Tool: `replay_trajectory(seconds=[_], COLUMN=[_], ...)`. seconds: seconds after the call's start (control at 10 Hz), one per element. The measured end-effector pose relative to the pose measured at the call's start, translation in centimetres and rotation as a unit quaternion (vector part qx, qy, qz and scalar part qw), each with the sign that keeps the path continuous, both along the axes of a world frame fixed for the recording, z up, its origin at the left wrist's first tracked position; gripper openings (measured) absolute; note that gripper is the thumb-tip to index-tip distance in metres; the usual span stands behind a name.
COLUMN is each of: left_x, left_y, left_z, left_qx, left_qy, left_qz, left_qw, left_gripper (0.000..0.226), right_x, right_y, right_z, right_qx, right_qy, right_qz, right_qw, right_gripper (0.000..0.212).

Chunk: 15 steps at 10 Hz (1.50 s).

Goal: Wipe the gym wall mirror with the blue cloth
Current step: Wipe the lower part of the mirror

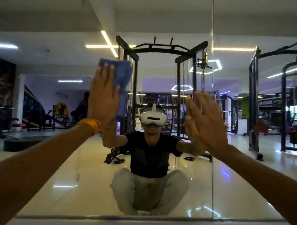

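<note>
Mid-wipe: my flat-fingered left hand [103, 97] pins the blue fabric cloth [124, 74] at 10 o'clock on the glass wall mirror [237, 174], right hand [204, 120] flat-fingered too. I'd sweep toward 6 next.

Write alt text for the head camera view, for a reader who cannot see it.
A person's left hand presses a blue cloth flat against a gym wall mirror, while the right hand rests open on the glass beside it. The mirror reflects the person squatting in a headset, with weight machines behind.

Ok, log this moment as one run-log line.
step: wipe mirror | left hand: flat, presses blue cloth to glass | right hand: flat against glass, no cloth
</note>
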State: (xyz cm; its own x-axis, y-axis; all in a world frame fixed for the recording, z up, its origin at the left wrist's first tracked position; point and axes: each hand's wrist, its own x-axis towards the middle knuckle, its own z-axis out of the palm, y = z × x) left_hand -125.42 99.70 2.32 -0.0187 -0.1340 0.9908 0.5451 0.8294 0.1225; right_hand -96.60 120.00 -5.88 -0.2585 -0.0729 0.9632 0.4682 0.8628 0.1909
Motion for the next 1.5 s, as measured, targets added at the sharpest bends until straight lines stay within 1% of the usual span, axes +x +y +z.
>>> replay_trajectory(seconds=[0.1, 0.2, 0.3, 0.4, 0.5, 0.6, 0.7, 0.8, 0.9, 1.0, 1.1, 1.2, 1.3, 1.4, 1.5], left_x=[-0.7, 4.2, 2.9, -1.7, -5.3, -4.8, -4.4, -6.9, -10.0, -9.1, -5.7, -7.2, -9.4, -9.9, -6.1], left_y=[-1.5, -2.9, -3.5, -6.7, -8.9, -8.9, -8.9, -10.0, -12.9, -12.9, -9.7, -9.9, -12.9, -15.2, -10.9], left_z=[-1.7, -11.4, -13.4, -7.4, -3.8, -6.3, -9.6, -6.1, -0.7, 0.4, -4.2, -2.9, 5.3, 9.1, 3.7], left_qx=[0.162, -0.184, -0.229, -0.087, 0.164, 0.078, -0.12, -0.099, 0.092, 0.148, -0.104, -0.188, 0.024, 0.14, -0.015], left_qy=[-0.011, 0.03, 0.065, 0.006, -0.086, -0.041, 0.056, 0.048, -0.071, -0.096, 0.057, 0.098, -0.033, -0.149, -0.009], left_qz=[-0.292, -0.328, -0.329, -0.314, -0.355, -0.338, -0.315, -0.299, -0.261, -0.242, -0.27, -0.281, -0.251, -0.18, -0.246], left_qw=[0.943, 0.926, 0.914, 0.945, 0.916, 0.937, 0.94, 0.948, 0.958, 0.954, 0.955, 0.936, 0.967, 0.962, 0.969], left_gripper=[0.069, 0.071, 0.065, 0.061, 0.062, 0.066, 0.066, 0.061, 0.068, 0.069, 0.07, 0.064, 0.062, 0.063, 0.065], right_x=[-1.8, -4.2, -7.7, -10.9, -13.0, -13.7, -14.3, -15.1, -15.4, -15.2, -15.0, -14.5, -13.6, -13.2, -12.9], right_y=[-1.5, -3.0, -5.6, -8.7, -10.5, -10.9, -11.1, -11.7, -12.2, -12.6, -12.3, -11.5, -10.7, -10.8, -10.7], right_z=[-1.2, -1.3, -0.2, 1.0, 0.9, 0.9, 0.9, 1.6, 2.9, 4.8, 6.5, 6.8, 6.3, 6.5, 7.8], right_qx=[-0.027, 0.023, 0.057, 0.048, 0.02, 0.03, 0.096, 0.112, 0.105, 0.107, 0.093, 0.07, 0.089, 0.093, 0.081], right_qy=[0.014, -0.039, -0.081, -0.081, -0.052, -0.048, -0.093, -0.115, -0.092, -0.076, -0.079, -0.076, -0.094, -0.1, -0.088], right_qz=[0.0, -0.013, -0.009, -0.002, -0.007, 0.004, -0.015, -0.013, -0.007, -0.003, -0.019, -0.022, -0.03, -0.024, -0.024], right_qw=[1.0, 0.999, 0.995, 0.996, 0.998, 0.998, 0.991, 0.987, 0.99, 0.991, 0.992, 0.994, 0.991, 0.99, 0.993], right_gripper=[0.061, 0.061, 0.06, 0.061, 0.061, 0.059, 0.058, 0.058, 0.058, 0.057, 0.058, 0.06, 0.06, 0.06, 0.06])
